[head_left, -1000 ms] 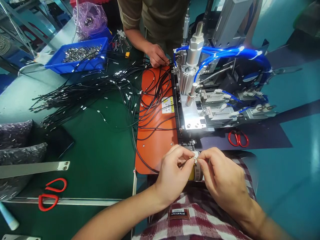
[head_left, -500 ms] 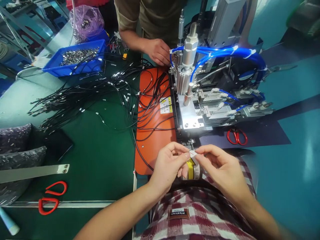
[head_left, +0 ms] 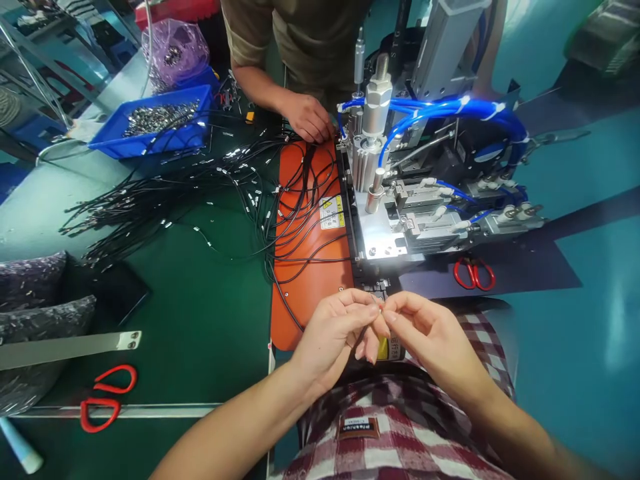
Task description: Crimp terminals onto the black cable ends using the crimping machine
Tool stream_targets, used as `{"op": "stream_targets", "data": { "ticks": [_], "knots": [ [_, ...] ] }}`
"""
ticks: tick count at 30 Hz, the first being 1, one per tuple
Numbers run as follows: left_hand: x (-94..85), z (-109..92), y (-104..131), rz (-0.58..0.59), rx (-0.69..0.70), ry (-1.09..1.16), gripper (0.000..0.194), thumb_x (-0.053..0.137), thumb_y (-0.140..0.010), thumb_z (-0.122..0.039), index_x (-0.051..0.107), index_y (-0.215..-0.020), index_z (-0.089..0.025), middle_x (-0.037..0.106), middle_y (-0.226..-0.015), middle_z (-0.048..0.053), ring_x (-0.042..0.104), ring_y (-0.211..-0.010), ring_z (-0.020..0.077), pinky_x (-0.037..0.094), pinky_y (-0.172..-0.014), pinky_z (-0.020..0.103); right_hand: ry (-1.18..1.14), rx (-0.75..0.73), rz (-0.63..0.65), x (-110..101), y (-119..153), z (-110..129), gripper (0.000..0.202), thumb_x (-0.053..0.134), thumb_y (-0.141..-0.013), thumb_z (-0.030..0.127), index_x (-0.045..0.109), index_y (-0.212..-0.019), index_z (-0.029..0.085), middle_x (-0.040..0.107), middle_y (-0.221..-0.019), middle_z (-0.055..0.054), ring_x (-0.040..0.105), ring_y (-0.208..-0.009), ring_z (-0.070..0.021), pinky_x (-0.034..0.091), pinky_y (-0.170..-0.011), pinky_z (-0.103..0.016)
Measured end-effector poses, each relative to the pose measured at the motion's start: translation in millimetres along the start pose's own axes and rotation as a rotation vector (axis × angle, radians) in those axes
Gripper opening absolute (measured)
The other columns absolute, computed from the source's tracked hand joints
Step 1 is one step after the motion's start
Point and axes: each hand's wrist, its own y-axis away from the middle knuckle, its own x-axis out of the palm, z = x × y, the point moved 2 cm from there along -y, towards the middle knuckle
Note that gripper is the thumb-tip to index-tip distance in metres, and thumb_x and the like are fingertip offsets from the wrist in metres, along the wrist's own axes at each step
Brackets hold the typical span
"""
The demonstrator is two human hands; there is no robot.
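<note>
My left hand (head_left: 337,333) is closed in a pinch on a thin black cable (head_left: 359,339), which hangs down from its fingers. Thumb and forefinger of my right hand (head_left: 430,333) meet the left fingertips, closed on something too small to make out at the cable's end. Both hands are in front of my checkered shirt, by the near end of the orange plate (head_left: 315,287). Just beyond the fingertips stands the metal machine (head_left: 373,230) with blue air tubes (head_left: 435,110). Several black cables (head_left: 295,233) lie across the plate.
Across the table a person's hand (head_left: 310,119) is at the plate's far end. A blue tray (head_left: 150,140) of metal parts stands at the back left, near a cable bundle (head_left: 125,200). Red-handled scissors (head_left: 100,400) lie at the left, another red-handled pair (head_left: 474,273) at the right.
My fingertips have come closer together, and the white patch between them no longer shows. My right hand has shifted slightly left. The other person's hand has moved a little left and down.
</note>
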Motion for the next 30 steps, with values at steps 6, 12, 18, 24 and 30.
{"op": "stream_targets", "data": {
  "ticks": [6, 12, 18, 24, 30],
  "knots": [
    [0.9, 3.6, -0.1, -0.078, -0.011, -0.146, 0.016, 0.065, -0.079, -0.024, 0.054, -0.082, -0.013, 0.064, -0.057, 0.001, 0.052, -0.034, 0.0065, 0.027, -0.033, 0.014, 0.264, -0.034, -0.036, -16.5, 0.7, 3.7, 0.019, 0.061, -0.085, 0.037, 0.065, -0.085, 0.018, 0.06, -0.067, -0.001, 0.049, -0.055, -0.013, 0.039, -0.049, -0.024],
    [2.9, 7.8, -0.1, -0.085, 0.016, -0.243, 0.02, 0.066, -0.078, -0.029, 0.054, -0.08, -0.013, 0.064, -0.057, 0.001, 0.052, -0.034, 0.007, 0.028, -0.035, 0.015, 0.424, -0.196, -0.11, -17.9, -3.8, 13.9, 0.014, 0.063, -0.084, 0.033, 0.066, -0.083, 0.019, 0.062, -0.069, -0.001, 0.052, -0.057, -0.0138, 0.041, -0.051, -0.026],
    [2.4, 3.4, 1.9, -0.07, 0.006, -0.302, 0.021, 0.069, -0.078, -0.031, 0.06, -0.081, -0.012, 0.062, -0.059, 0.0, 0.048, -0.04, 0.0056, 0.029, -0.041, 0.017, 0.182, -0.02, 0.047, -14.5, -7.4, 7.0, 0.024, 0.058, -0.088, 0.039, 0.059, -0.077, 0.018, 0.058, -0.066, 0.0, 0.053, -0.06, -0.0137, 0.043, -0.054, -0.024],
    [-0.2, 2.0, 2.6, -0.09, -0.027, -0.243, 0.024, 0.075, -0.071, -0.032, 0.065, -0.073, -0.01, 0.043, -0.054, -0.006, 0.029, -0.048, 0.0041, 0.018, -0.046, 0.02, 0.083, -0.022, -0.076, -10.0, 0.2, -4.1, 0.028, 0.062, -0.085, 0.044, 0.056, -0.074, 0.018, 0.047, -0.062, 0.004, 0.039, -0.051, -0.0092, 0.033, -0.044, -0.021],
    [-0.3, 1.8, 2.1, -0.112, -0.051, -0.243, 0.025, 0.077, -0.068, -0.033, 0.065, -0.07, -0.011, 0.045, -0.056, -0.004, 0.029, -0.05, 0.0048, 0.017, -0.048, 0.021, 0.022, -0.037, -0.107, -3.4, 5.2, -7.4, 0.027, 0.062, -0.086, 0.043, 0.057, -0.077, 0.018, 0.043, -0.06, 0.005, 0.033, -0.047, -0.0078, 0.027, -0.041, -0.02]
  ]
}}
